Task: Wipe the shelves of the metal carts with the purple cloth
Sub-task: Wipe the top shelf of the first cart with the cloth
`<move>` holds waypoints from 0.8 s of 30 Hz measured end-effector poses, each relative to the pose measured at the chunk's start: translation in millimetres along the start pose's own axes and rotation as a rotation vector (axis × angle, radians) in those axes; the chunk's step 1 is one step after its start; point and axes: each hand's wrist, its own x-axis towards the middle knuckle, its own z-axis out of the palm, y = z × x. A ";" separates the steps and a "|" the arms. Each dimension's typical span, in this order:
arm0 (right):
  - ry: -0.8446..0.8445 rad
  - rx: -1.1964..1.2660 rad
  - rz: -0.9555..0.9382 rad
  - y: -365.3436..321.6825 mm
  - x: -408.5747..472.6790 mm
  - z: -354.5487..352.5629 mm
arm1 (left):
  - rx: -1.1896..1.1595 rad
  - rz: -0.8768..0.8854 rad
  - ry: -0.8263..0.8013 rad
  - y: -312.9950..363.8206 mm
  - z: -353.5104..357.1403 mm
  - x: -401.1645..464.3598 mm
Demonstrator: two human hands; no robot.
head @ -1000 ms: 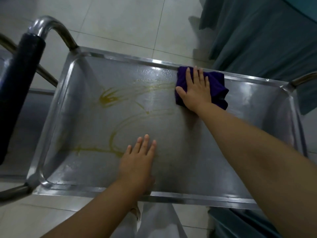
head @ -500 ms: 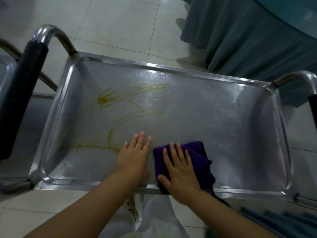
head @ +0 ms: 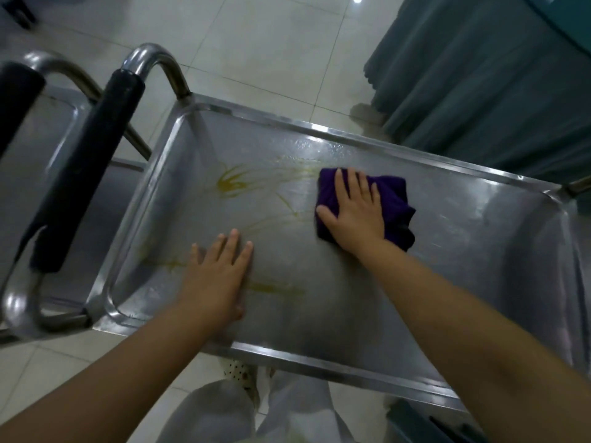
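The top shelf of a metal cart (head: 377,140) fills the view, wet and streaked with yellow smears (head: 232,185) on its left half. My right hand (head: 355,211) lies flat on a crumpled purple cloth (head: 395,203) and presses it onto the shelf's middle, near the far rim. My left hand (head: 217,278) rests flat on the bare metal near the front rim, fingers spread, holding nothing; yellow streaks run beside it.
A black-padded cart handle (head: 86,193) on a chrome tube stands at the left. A second metal cart (head: 41,123) with its own black handle sits beyond it. A teal tablecloth (head: 499,71) hangs at the back right. Pale floor tiles surround the carts.
My right hand has swept the cloth from the front rim back up to the shelf's middle, after coming down from the far rim. My left hand has stayed flat in place.
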 end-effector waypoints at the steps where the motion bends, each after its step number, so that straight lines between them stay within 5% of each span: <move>1: 0.018 0.010 0.019 3.3 18.5 -5.3 | 0.012 -0.008 -0.003 -2.3 1.4 -1.3; 9: 0.077 0.002 0.128 3.4 66.0 -17.0 | 0.034 -0.064 -0.026 -15.4 17.1 -7.2; 24: -0.035 -0.061 -0.169 -72.8 -182.2 73.1 | -0.080 -0.034 -0.012 -19.9 18.7 -10.5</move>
